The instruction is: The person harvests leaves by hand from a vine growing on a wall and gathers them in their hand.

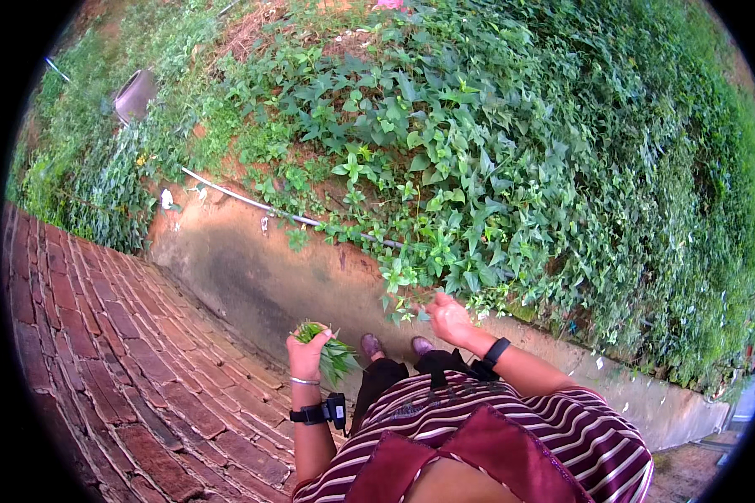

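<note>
My left hand (307, 352), with a silver bangle and a black strap at the wrist, is closed around a bunch of green leaves (337, 359). The leaves fan out to the right of the fist, and their stems are mostly hidden by the fingers. Farther right, my right hand (451, 320) reaches to the near edge of a bed of leafy green vines (470, 201). Its fingers are pinched together beside thin stems and small leaves. Whatever lies between those fingertips is too small to make out.
A brick wall (143, 369) rises close on my left. Below me runs a narrow concrete strip (243, 260), where my shoes (423, 344) stand. A thin grey pipe (252, 201) lies along the vines' edge. A tipped-over pot-like container (136, 96) sits in the far-left grass.
</note>
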### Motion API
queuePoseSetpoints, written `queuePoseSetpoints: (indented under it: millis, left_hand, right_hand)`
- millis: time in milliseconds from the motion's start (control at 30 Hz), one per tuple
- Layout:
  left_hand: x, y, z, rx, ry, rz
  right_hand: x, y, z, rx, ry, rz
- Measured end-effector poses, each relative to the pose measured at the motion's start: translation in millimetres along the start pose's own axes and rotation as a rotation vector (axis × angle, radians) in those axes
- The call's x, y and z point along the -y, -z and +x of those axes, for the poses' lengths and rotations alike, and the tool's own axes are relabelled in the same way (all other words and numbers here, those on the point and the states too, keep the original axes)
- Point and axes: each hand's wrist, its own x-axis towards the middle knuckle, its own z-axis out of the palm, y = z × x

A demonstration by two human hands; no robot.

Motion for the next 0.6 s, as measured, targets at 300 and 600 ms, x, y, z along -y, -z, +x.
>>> queuePoseSetpoints:
  millis: [300, 600]
  left_hand:
    - [3.8, 27.3, -8.4, -0.216, -0.008, -0.056]
    - [1.7, 82.9, -29.7, -0.290, -0.044, -0.157]
  right_hand:
    - [-158.0, -37.8, -85.4, 0.097, -0.360, -0.131]
    - [-148.7, -30.3, -135.7, 0.316, -0.938, 0.318]
